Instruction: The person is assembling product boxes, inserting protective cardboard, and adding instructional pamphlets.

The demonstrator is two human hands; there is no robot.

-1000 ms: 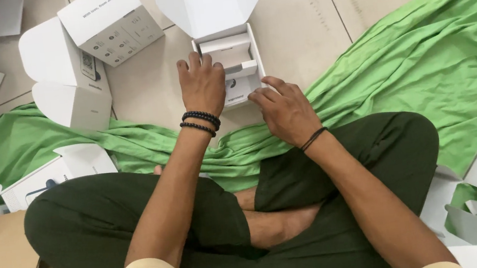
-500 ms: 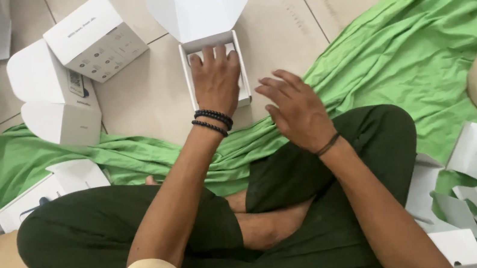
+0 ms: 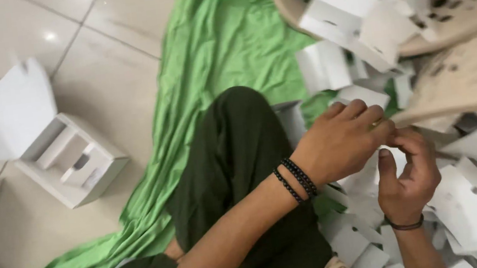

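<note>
A view looking down at a person seated cross-legged on a pale tiled floor [image 3: 86, 25].

At the far left sits an open white box [image 3: 69, 161], its lid [image 3: 12, 116] tipped up behind it. Inside, a white cardboard insert forms small compartments, and they look empty. The box stands well apart from both hands, resting on bare tile just beside the edge of a green cloth [image 3: 222, 51].

The green cloth runs diagonally from the lower left up toward the top centre, crumpled in folds. It lies under the person's knee, which is covered by dark green trousers [image 3: 235, 152].

To the right of the knee, the left hand [image 3: 342, 139], with two black bead bracelets on the wrist, reaches across the body. Its fingers are curled narrow and pinch together at the tips. The right hand [image 3: 406, 177], a thin dark band on its wrist, rises to meet it, thumb up and fingers bent in. The fingertips of both hands touch over a small white cardboard piece [image 3: 395, 154]; which hand bears it cannot be told.

Beneath and around the hands lies a loose heap of flat white cardboard pieces [image 3: 471, 202]. At the upper right, a tan basket [image 3: 472, 63] tilts over, and more white pieces spill from it.
</note>
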